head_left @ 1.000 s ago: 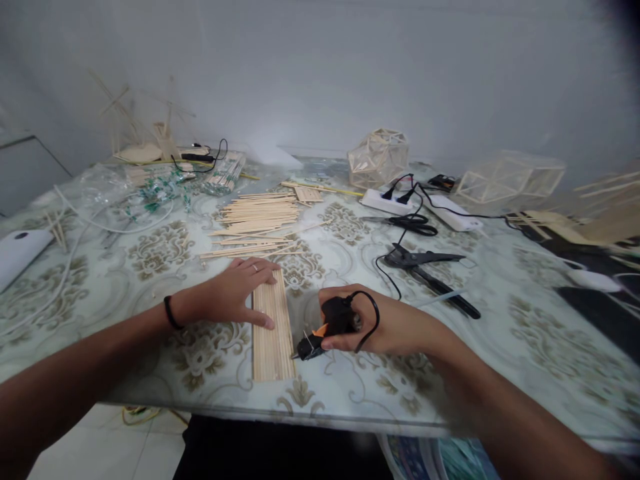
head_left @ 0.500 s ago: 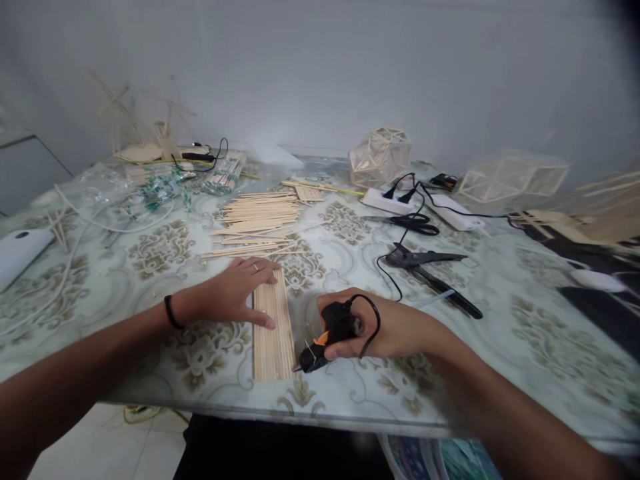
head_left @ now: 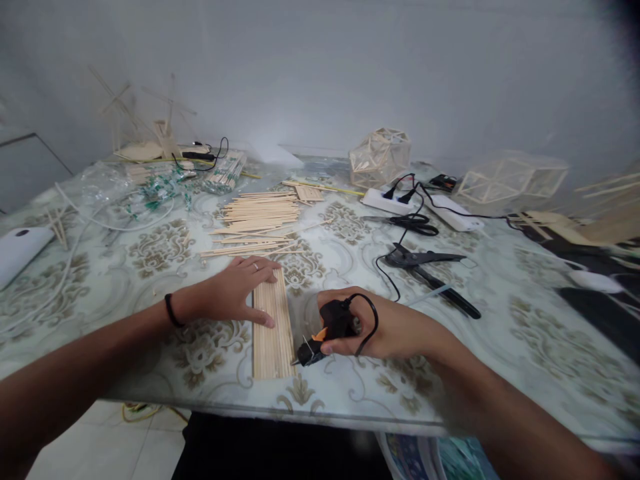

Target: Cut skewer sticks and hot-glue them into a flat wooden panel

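Note:
A flat panel of wooden sticks (head_left: 273, 350) laid side by side rests on the table near its front edge. My left hand (head_left: 240, 287) lies on the panel's left and far part, fingers spread, thumb across the sticks. In my right hand (head_left: 380, 327) is a black hot glue gun (head_left: 336, 321) with an orange trigger, its cord looping over the hand. The nozzle points left and down at the panel's right edge, close to the near end. Whether the tip touches the wood I cannot tell.
Loose sticks (head_left: 261, 212) lie beyond the panel. To the right are pliers-like cutters (head_left: 425, 263), scissors (head_left: 415, 223) and a power strip (head_left: 387, 201) with cords. Stick frames (head_left: 381, 157) stand at the back; plastic wrappers (head_left: 160, 190) lie back left.
The glue gun's nozzle has shifted slightly away from me along the panel's right edge. My left hand has stayed in place on the panel.

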Tool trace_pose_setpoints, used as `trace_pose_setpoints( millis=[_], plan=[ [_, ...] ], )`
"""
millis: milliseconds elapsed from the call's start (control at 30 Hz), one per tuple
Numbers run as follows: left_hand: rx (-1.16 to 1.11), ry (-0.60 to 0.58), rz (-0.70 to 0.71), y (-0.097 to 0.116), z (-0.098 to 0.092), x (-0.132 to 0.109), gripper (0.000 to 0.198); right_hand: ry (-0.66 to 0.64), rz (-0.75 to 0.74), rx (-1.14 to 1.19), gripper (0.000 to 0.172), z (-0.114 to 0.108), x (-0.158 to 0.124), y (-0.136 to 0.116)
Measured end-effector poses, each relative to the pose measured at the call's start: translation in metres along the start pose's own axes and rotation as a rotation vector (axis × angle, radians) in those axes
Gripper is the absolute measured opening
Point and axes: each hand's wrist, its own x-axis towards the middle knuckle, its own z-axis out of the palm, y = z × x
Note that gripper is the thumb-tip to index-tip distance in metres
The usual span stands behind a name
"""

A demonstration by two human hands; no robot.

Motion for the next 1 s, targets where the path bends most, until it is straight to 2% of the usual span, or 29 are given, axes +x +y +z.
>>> trace_pose_setpoints(
  millis=[767, 1000],
  plan=[
    [-0.018, 0.012, 0.002, -0.0013, 0.0011, 0.0, 0.08, 0.058, -0.02, -0.046, 0.03, 0.0025, 0.0002, -0.0062],
    [-0.02, 0.017, 0.009, -0.0009, 0.0009, -0.0004, 0.078, 0.19, 0.04, -0.111, 0.032, 0.0037, 0.0005, -0.005]
  ],
)
